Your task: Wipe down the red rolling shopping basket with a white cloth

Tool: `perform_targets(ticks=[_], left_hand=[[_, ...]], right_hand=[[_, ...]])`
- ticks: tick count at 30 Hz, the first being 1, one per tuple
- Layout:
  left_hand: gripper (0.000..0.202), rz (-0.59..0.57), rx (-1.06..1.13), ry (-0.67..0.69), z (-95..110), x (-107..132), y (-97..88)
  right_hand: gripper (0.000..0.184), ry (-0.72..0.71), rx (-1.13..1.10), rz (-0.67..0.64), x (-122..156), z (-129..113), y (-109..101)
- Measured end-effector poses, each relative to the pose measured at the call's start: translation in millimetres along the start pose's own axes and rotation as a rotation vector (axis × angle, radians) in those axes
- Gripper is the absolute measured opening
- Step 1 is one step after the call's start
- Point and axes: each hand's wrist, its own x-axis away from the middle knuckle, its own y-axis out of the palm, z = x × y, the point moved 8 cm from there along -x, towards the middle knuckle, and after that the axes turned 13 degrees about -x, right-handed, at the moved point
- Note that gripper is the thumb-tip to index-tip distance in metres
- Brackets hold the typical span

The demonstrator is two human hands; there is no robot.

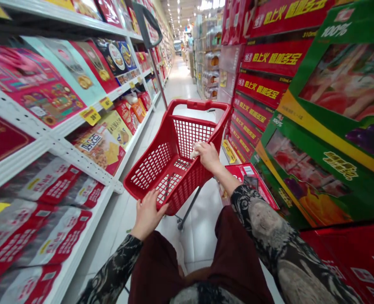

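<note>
1. In the head view, a supermarket aisle is seen, and a red plastic basket (199,104) on a wheeled frame is held close in front of the person.
2. The near rim is gripped by the left hand (148,215), its fingers curled around the plastic.
3. The right rim is clasped by the right hand (208,157), and a crumpled pale item (195,150) is pressed at its fingers; what it is cannot be told.
4. No goods can be made out inside the basket.
5. White shelves (75,249) with yellow price tags (91,115) run along the left; stacked red cartons (269,59) rise on the right, and a red box (247,175) lies just beyond the right forearm.
</note>
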Motion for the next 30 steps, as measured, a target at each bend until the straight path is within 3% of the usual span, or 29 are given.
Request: perform_targets(ticks=[2,4,9,12,19,23,26,28,30], left_hand=[[0.045,-0.008,0.002,0.034,-10,15,11.0],[0.041,0.008,0.01,0.096,-4,22,16.4],[0.038,0.064,0.002,0.169,31,16,11.6],[0.036,0.091,0.001,0.183,44,8,8.5],[0.037,0.093,0.038,0.17,57,-14,7.5],[0.055,0.138,0.095,0.158,68,-20,-0.5],[0.07,0.161,0.159,0.279,87,-19,-6.1],[0.066,0.147,0.202,0.361,99,-19,-7.6],[0.055,0.12,0.248,0.354,103,-23,-7.6]], right_hand=[[0.035,0.016,0.02,0.035,5,6,-3],[0.034,0.032,0.041,0.055,15,3,0],[0.035,-0.124,-0.016,-0.048,59,-46,38],[0.038,-0.184,-0.057,-0.069,79,-62,48],[0.045,0.035,-0.149,0.035,83,-27,23],[0.054,0.05,-0.324,0.063,108,-39,28],[0.059,0.115,-0.488,0.109,127,-56,32],[0.059,0.186,-0.598,0.125,134,-60,31],[0.057,0.194,-0.688,0.079,137,-55,30]])
